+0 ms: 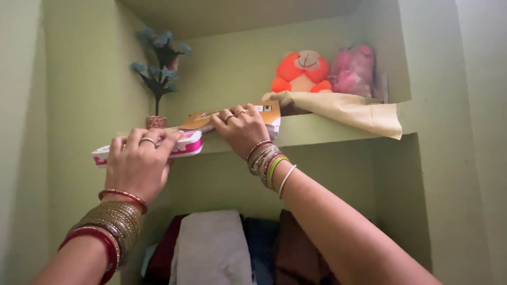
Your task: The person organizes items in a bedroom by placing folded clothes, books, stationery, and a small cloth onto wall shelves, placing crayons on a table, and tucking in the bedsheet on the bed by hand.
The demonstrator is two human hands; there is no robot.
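At nine o'clock, left hand (138,161) raised, fingers clamped over one pink-and-white box (150,149). At centre, right hand (241,129) spread flat, pressing one orange packet (235,117). At one o'clock, two soft toys (325,71) on shelf (327,129).

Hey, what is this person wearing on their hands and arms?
Both arms are bare, with no sleeves in view. The left hand has a ring, and its wrist carries a thick stack of gold bangles edged in red. The right hand has two rings, with mixed metallic, green and white bangles on its wrist.

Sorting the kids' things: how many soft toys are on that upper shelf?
2. An orange soft toy sits at the back of the shelf, and a pink soft toy is right beside it; others may be hidden behind them.
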